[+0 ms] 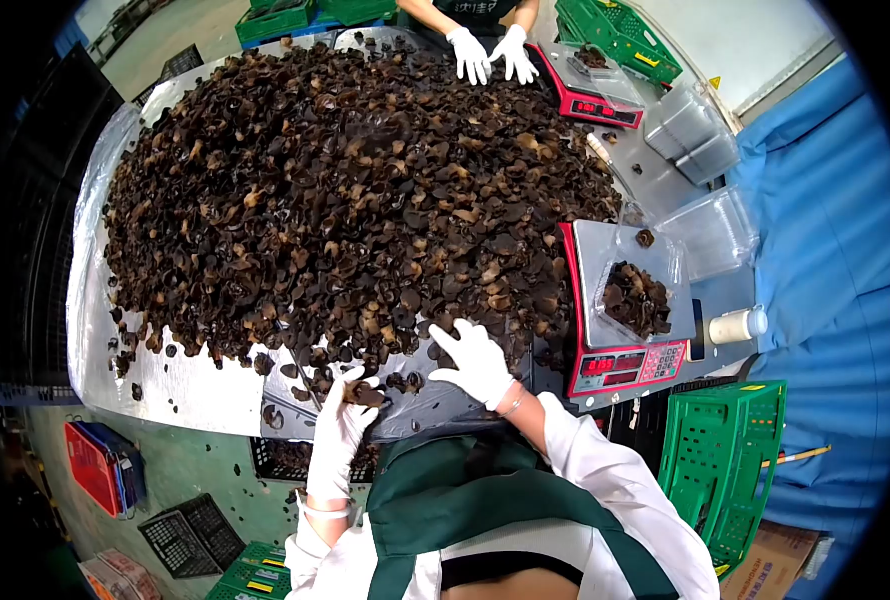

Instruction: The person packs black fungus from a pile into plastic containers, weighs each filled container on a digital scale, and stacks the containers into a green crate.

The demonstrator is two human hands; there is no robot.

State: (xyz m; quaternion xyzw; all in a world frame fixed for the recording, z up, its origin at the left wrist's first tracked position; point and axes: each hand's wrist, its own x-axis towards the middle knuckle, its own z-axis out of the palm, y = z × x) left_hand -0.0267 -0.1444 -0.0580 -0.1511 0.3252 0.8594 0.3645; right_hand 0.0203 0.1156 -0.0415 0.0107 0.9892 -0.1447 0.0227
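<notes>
A wide tabletop (205,395), partly covered in shiny sheeting, carries a broad pile (355,200) of dark, curled pieces spreading around 11 o'clock, with strays along its near edge. At 3 o'clock a red scale (577,290) bears a clear tray (615,322) with dark pieces in it; a second scale (597,112) stands at 1 o'clock. Clear containers (690,130) are stacked at 2 o'clock, and a white bottle (733,327) lies at 3 o'clock, before a blue curtain (825,250). On the green floor (235,465), a black crate (190,535) sits between 7 and 8 o'clock, a red basket (92,468) at 8. A green crate (725,460) stands at 4 o'clock. At 12 o'clock, a co-worker's 2 gloved hands (469,55) rest by the pile's far edge.

The person's left hand (353,386), white-gloved, reaches up from 7 o'clock, thumb and fingers closed on 1 dark piece (365,394) just above the tabletop edge. The right hand (447,350), also gloved, comes from 5 o'clock, fingers spread apart toward 10 o'clock at the pile's near edge; whether it touches any piece, I cannot tell.
</notes>
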